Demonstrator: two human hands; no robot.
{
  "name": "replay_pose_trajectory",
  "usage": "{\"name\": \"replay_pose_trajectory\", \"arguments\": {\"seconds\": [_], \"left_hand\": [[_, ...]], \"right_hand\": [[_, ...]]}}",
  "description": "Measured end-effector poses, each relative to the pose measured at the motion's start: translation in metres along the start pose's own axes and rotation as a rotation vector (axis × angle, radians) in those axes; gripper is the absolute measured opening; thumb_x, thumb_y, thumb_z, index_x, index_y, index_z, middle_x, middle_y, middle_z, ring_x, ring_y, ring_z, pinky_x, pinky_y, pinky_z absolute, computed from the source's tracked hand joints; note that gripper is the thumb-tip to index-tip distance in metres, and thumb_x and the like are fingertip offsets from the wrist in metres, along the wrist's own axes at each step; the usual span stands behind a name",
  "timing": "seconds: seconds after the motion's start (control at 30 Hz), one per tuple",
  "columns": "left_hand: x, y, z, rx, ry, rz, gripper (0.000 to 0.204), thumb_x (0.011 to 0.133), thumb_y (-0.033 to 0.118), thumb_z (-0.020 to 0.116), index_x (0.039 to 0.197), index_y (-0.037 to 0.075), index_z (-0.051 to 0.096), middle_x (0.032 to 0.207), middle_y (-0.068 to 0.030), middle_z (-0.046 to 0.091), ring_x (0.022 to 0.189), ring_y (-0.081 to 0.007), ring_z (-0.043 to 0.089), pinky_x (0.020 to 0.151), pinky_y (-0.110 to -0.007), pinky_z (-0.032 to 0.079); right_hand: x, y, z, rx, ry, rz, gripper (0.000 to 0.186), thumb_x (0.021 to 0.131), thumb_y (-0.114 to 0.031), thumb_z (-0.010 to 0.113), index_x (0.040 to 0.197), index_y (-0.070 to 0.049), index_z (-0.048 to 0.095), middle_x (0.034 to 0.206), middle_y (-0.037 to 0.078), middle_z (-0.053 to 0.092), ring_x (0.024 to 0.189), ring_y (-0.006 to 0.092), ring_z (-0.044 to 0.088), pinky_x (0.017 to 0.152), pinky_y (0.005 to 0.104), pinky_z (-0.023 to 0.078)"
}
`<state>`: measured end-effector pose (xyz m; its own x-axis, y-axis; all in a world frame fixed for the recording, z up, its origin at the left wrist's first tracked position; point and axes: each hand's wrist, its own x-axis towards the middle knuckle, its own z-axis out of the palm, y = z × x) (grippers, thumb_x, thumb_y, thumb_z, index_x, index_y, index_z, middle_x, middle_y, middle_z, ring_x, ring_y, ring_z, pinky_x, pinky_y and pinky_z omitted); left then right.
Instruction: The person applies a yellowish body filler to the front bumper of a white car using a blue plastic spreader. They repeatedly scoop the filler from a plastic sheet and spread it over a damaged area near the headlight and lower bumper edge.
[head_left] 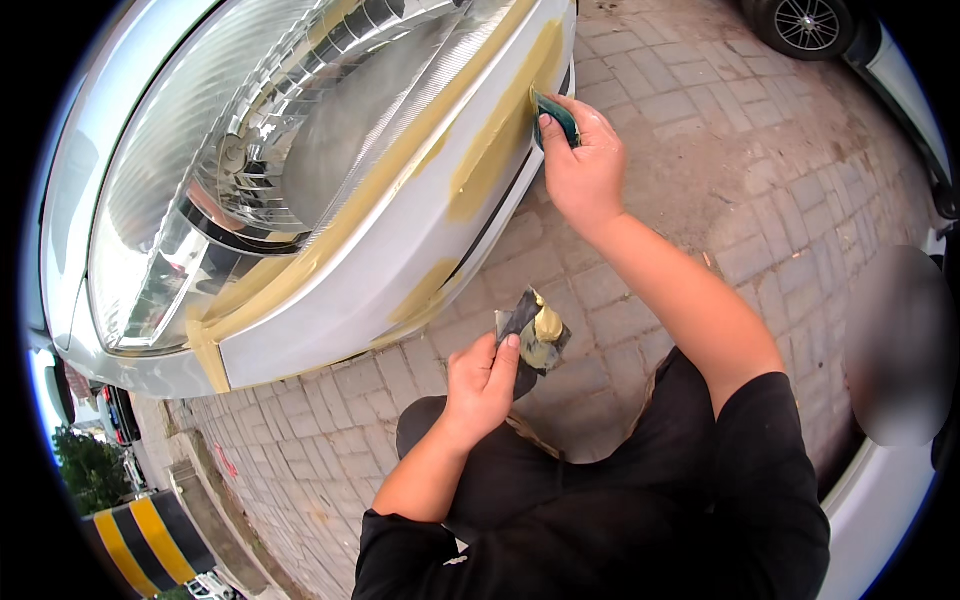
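My left hand (480, 390) grips a dark grey flat board (515, 320) with a lump of yellow paste (548, 322) on it. My right hand (585, 170) pinches a dark green flexible spreader (558, 118), its edge at a yellowish smeared patch (480, 175) along the white car bumper (330, 335). A second smeared patch (418, 295) lies lower on the bumper. Beside it, yellow masking tape (260, 295) borders the clear headlight (150, 250). Both hands are in front of the bumper, the right one higher and further right.
Grey paving bricks (740, 200) surround my bent legs. A car wheel (805, 22) shows at upper right, with white bodywork (880, 500) at lower right and a blurred area beside it. At lower left are a yellow-and-black striped barrier (150, 545), a curb and greenery.
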<state>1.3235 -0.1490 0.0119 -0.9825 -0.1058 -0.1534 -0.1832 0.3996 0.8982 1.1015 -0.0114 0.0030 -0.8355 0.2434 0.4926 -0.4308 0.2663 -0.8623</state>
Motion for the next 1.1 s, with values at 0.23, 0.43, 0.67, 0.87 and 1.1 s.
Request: {"name": "replay_pose_trajectory", "arguments": {"seconds": [0.23, 0.43, 0.67, 0.87, 1.1], "left_hand": [[0.004, 0.002, 0.002, -0.013, -0.019, -0.009, 0.027, 0.101, 0.016, 0.059, 0.082, -0.003, 0.059, 0.057, -0.0056, 0.052, 0.054, -0.0103, 0.047, 0.051, -0.03, 0.041], [0.003, -0.001, 0.001, -0.015, -0.006, 0.027, 0.03, 0.101, 0.016, 0.059, 0.077, -0.002, 0.055, 0.057, -0.0042, 0.052, 0.053, -0.0092, 0.045, 0.049, -0.03, 0.039], [0.002, 0.004, 0.002, -0.051, 0.009, -0.008, 0.031, 0.102, 0.017, 0.059, 0.078, -0.003, 0.055, 0.057, -0.0026, 0.052, 0.054, -0.0076, 0.044, 0.049, -0.029, 0.039], [0.003, 0.003, 0.0, -0.049, -0.008, -0.027, 0.029, 0.102, 0.018, 0.059, 0.081, -0.003, 0.058, 0.057, -0.0017, 0.051, 0.054, -0.007, 0.044, 0.049, -0.028, 0.039], [0.004, 0.001, 0.001, -0.043, -0.01, -0.024, 0.028, 0.101, 0.018, 0.06, 0.084, -0.003, 0.06, 0.057, -0.0017, 0.051, 0.054, -0.0073, 0.044, 0.049, -0.029, 0.039]], "right_hand": [[-0.044, -0.016, -0.006, 0.064, -0.183, -0.144, 0.021, 0.091, -0.005, 0.063, 0.112, 0.0, 0.066, 0.109, 0.016, 0.068, 0.103, 0.0336, 0.063, 0.089, 0.0399, 0.051], [-0.006, -0.003, -0.019, 0.049, -0.069, -0.113, 0.019, 0.093, -0.008, 0.065, 0.111, -0.001, 0.068, 0.104, 0.016, 0.069, 0.095, 0.0307, 0.066, 0.085, 0.0376, 0.053], [0.02, 0.002, -0.005, 0.121, -0.057, 0.029, 0.02, 0.094, -0.009, 0.062, 0.111, -0.001, 0.068, 0.106, 0.014, 0.068, 0.097, 0.0285, 0.065, 0.087, 0.0368, 0.052], [-0.032, -0.024, -0.002, 0.121, -0.153, -0.124, 0.019, 0.093, -0.005, 0.061, 0.111, -0.001, 0.065, 0.107, 0.014, 0.067, 0.1, 0.0322, 0.063, 0.089, 0.0388, 0.051], [-0.021, -0.013, -0.017, 0.158, -0.262, -0.251, 0.016, 0.094, -0.006, 0.061, 0.109, -0.001, 0.065, 0.106, 0.014, 0.067, 0.1, 0.0337, 0.063, 0.088, 0.0402, 0.051]]}}
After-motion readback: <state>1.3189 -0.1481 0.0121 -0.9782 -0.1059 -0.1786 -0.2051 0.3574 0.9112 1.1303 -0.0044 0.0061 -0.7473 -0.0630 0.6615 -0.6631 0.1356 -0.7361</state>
